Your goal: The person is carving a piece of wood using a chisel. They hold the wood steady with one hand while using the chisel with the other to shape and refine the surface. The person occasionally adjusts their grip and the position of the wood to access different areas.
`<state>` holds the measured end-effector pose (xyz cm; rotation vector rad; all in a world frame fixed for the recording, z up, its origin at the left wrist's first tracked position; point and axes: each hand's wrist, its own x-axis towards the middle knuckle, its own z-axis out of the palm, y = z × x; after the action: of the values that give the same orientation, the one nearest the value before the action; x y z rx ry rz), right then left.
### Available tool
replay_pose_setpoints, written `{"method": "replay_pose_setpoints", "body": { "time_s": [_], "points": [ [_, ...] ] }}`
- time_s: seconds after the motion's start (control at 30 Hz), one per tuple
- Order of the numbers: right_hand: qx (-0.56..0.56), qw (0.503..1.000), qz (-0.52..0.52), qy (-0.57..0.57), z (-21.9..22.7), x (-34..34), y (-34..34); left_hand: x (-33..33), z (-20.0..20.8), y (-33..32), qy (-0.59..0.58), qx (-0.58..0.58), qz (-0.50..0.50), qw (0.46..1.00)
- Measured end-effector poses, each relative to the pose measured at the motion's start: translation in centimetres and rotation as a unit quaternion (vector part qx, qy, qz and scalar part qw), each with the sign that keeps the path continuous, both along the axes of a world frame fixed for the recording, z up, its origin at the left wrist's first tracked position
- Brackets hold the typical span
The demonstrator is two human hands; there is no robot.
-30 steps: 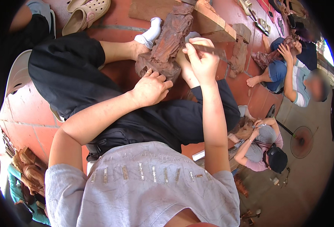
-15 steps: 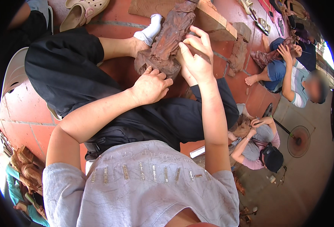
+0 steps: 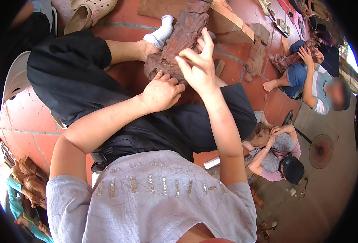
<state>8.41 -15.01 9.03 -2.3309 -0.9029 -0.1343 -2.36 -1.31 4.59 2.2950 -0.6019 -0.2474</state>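
Observation:
A dark reddish-brown wooden carving point(image 3: 179, 40) leans on its block-like base between my legs, its upper end pointing away from me. My left hand point(image 3: 162, 92) is closed on the near edge of the base, with its fingers curled over the wood. Over the right side of the carving is my right hand point(image 3: 201, 69), its thumb and forefinger bent toward each other and the other fingers reaching up along the wood. Whatever the bent fingers pinch is too small and hidden to name.
A thick wooden block point(image 3: 227, 26) stands just beyond the carving. Another rough carving point(image 3: 255, 58) lies on the red tiles to the right. Two co-workers point(image 3: 315, 77) point(image 3: 282, 152) sit at the right near a fan point(image 3: 320, 150). Beige clogs point(image 3: 92, 14) lie at the far left.
My right hand has moved left and slightly nearer to me across the carving, uncovering a small piece of wood on the floor. My left hand and the carving have stayed in place.

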Motion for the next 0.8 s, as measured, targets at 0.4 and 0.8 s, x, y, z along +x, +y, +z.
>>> {"method": "replay_pose_setpoints", "body": {
  "time_s": [0.4, 0.8],
  "points": [
    [-0.001, 1.000, -0.010, 0.017, -0.3, 0.5, -0.5, -0.1, -0.3, 0.0, -0.020, -0.013, 0.008, 1.000],
    [0.061, 0.991, -0.034, 0.117, 0.1, 1.8, -1.4, -0.2, -0.3, 0.0, -0.027, -0.005, 0.014, 1.000]
  ]
}}
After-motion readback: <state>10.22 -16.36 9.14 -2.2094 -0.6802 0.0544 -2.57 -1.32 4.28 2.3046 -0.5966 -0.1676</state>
